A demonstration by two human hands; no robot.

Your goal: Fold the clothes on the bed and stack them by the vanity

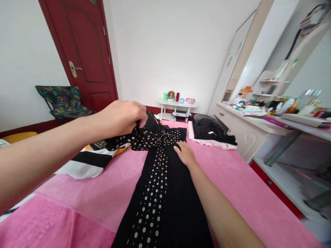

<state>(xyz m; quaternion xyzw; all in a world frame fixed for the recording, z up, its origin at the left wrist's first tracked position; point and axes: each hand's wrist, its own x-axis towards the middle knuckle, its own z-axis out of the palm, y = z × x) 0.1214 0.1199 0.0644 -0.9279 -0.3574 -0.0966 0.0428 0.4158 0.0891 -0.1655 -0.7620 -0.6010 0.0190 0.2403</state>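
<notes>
A long black dress (pixel 181 193) with a white-dotted panel down its front lies lengthwise on the pink bed cover (pixel 222 172). My left hand (pixel 129 115) is closed on the dress's dotted upper part and lifts that fabric above the bed at the left. Lower down, my right hand (pixel 185 154) rests flat on the black cloth at the dress's right side, fingers stretched out. Beyond the left forearm, a white, black and orange garment (pixel 89 163) lies on the bed, partly hidden by the arm and the raised fabric.
A folded pile of black and pink clothes (pixel 212 131) lies on the bed at the right. A cluttered dressing table (pixel 245 120) stands along that side. Past the bed's far end is a small white table (pixel 176 102). A patterned folding chair (pixel 67 100) stands near the red door (pixel 85 44).
</notes>
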